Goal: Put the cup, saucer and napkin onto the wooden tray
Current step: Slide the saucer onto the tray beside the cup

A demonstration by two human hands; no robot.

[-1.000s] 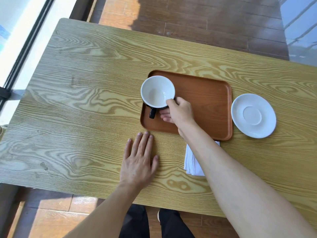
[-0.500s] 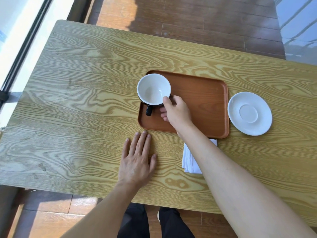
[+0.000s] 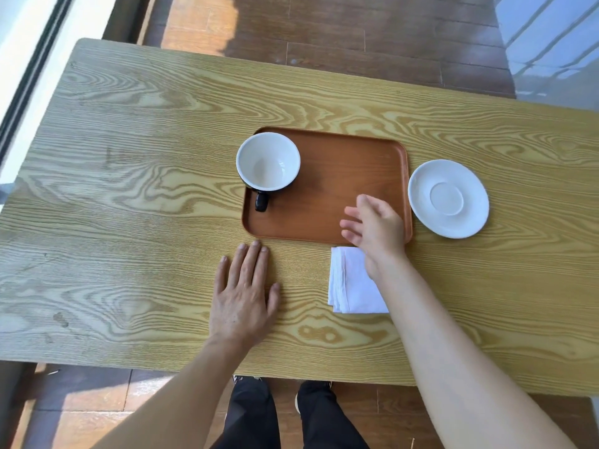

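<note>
Cup [image 3: 268, 162] stands on the wooden tray [image 3: 340, 176], while saucer [image 3: 448, 198] and napkin [image 3: 351, 283] wait on the bench [image 3: 129, 189], right hand [image 3: 376, 225] hovering spread and empty, left hand [image 3: 243, 296] resting flat.

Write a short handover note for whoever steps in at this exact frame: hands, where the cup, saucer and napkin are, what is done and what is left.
Left hand: flat on the table, palm down, holding nothing.
Right hand: open and empty, over the near right corner of the wooden tray.
Cup: upright and empty on the tray's far left part, handle toward the person. Done.
Saucer: on the table just right of the tray. Not yet moved.
Napkin: folded, on the table just in front of the tray, partly under the right forearm. Not yet moved.
Left: put the saucer and the napkin onto the tray.
</note>
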